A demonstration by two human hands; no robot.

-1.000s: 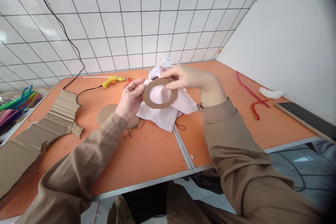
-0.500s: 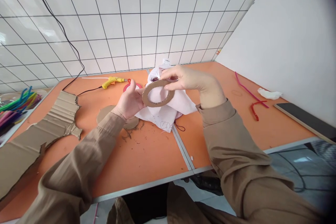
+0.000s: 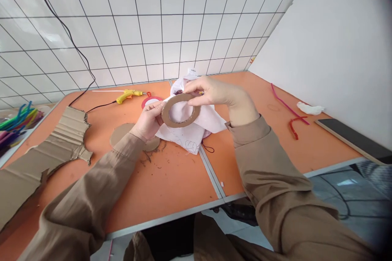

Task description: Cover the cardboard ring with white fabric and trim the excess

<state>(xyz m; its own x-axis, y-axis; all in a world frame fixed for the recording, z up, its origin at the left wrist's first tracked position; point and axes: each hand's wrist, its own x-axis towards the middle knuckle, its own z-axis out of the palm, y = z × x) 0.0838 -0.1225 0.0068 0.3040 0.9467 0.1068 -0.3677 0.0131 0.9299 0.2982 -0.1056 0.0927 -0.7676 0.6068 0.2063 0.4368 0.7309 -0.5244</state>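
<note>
Cardboard ring (image 3: 165, 115), held above white cloth (image 3: 183, 134) and orange table (image 3: 174, 179); face tilted toward viewer, oval outline's long axis left-right, rising slightly rightward. Brown, flat, ragged inner edge. Count: one ring, one cloth, one yellow glue gun (image 3: 128, 96), two hands. Left hand (image 3: 147, 123) fingers clamped on left rim; right hand (image 3: 214, 91) fingers pinch upper-right rim.

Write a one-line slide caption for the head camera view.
Two hands hold a cardboard ring above white fabric, with a yellow glue gun lying behind on the orange table.
</note>
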